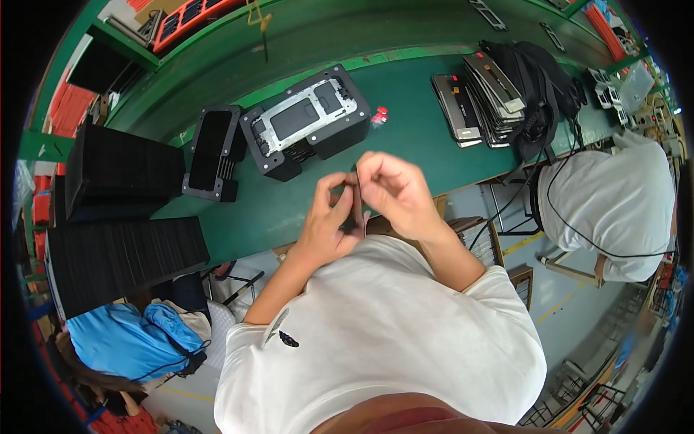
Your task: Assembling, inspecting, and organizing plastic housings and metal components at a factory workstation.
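White shirt [394,311] cloth fills the foreground, and just beyond it both hands are brought together around a thin panel [357,207], held at the near side of the green bench [408,94] and seen almost edge-on. By the left hand [327,226] the panel is pinched between thumb and fingers. On the right hand [397,197] the fingertips are curled against its upper edge; whether the panel itself or something on it is gripped there cannot be told. The step in hand is judged to be close fingertip work on that edge, for which a steady left pinch and small right-finger movements are called for. Beyond, a silver frame [325,117] is seated on a black fixture [338,142], with red bits [379,115] beside it; farther right, plates [495,90] are stacked.
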Tool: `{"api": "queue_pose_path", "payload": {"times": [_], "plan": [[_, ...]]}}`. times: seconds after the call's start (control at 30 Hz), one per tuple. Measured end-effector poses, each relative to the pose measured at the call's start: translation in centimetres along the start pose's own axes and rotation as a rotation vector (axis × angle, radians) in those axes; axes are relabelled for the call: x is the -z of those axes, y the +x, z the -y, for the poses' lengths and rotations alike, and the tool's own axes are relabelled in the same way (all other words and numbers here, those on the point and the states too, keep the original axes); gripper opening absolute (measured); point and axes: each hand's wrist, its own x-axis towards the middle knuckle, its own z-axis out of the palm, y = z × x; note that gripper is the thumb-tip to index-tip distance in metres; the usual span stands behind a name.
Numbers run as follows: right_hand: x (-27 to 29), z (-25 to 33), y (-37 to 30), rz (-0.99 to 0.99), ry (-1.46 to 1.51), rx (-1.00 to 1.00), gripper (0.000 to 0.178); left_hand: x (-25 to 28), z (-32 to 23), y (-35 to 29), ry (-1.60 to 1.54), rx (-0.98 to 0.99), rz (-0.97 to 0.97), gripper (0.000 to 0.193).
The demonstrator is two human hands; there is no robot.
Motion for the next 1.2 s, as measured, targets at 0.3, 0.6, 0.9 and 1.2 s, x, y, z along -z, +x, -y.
{"api": "queue_pose_path", "payload": {"times": [0.3, 0.6, 0.9, 1.2], "plan": [[8.8, -1.4, 7.0, -0.262, -0.671, 0.109, 0.019, 4.6, -0.3, -3.1, -1.051, 0.582, -0.038, 0.077], [-0.4, 2.1, 4.2, 0.094, -0.146, 0.158, 0.014, 5.7, -1.4, 1.5, -1.343, 0.592, -0.117, 0.08], [2.6, 2.1, 4.4, 0.485, -0.41, -0.208, 0.015, 9.9, 0.2, 4.4, -0.659, 0.406, -0.112, 0.06], [6.0, 0.1, 6.8, -0.203, -0.406, 0.007, 0.018, 10.2, 5.0, 8.9, 0.378, 0.249, 0.049, 0.068]]}}
